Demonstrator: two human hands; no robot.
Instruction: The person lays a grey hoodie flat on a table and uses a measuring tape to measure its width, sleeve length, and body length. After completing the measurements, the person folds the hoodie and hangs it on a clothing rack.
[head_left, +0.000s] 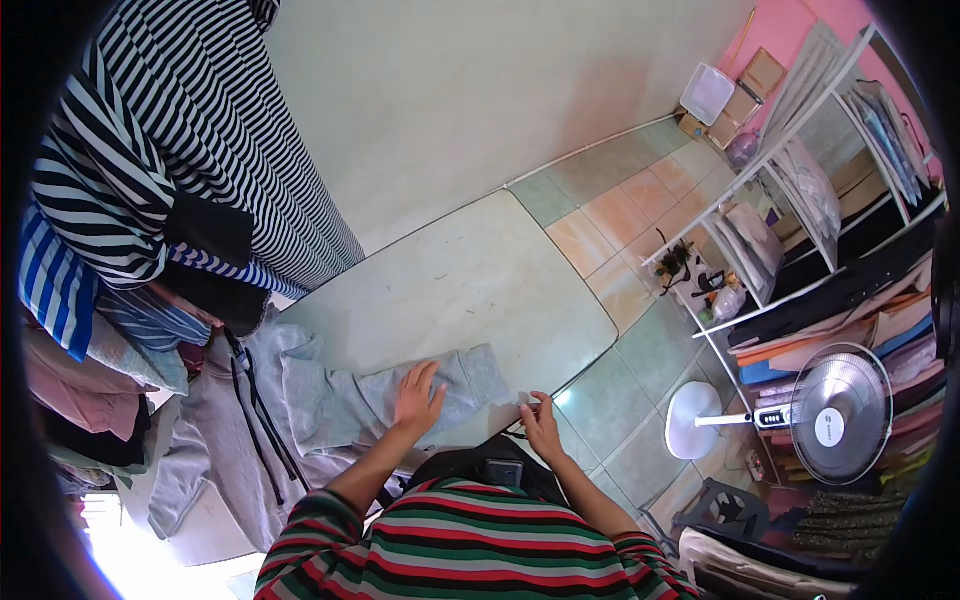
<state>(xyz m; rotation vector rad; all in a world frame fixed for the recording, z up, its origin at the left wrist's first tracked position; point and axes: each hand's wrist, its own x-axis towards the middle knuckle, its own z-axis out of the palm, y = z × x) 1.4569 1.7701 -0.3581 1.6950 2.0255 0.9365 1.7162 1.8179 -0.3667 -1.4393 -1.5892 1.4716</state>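
Note:
A light grey garment (345, 409) lies on the white table (450, 292), one tubular part of it stretched to the right, wrinkled. My left hand (417, 397) rests palm down on that part, fingers spread. At the table's near edge, just right of the fabric's end, is my right hand (541, 429) with its fingers bent; whether they pinch anything is not visible. To the left, a lilac-grey garment (232, 427) spreads over the table, with black cords (259, 412) lying across it.
Striped black-and-white cloth (225, 112) hangs at the left above piled clothes (82, 390). On the right stand a white pedestal fan (840, 416), a white shelf rack (810, 292) with folded clothes, and a dark plastic stool (724, 510). A pale wall (450, 105) borders the table's far side.

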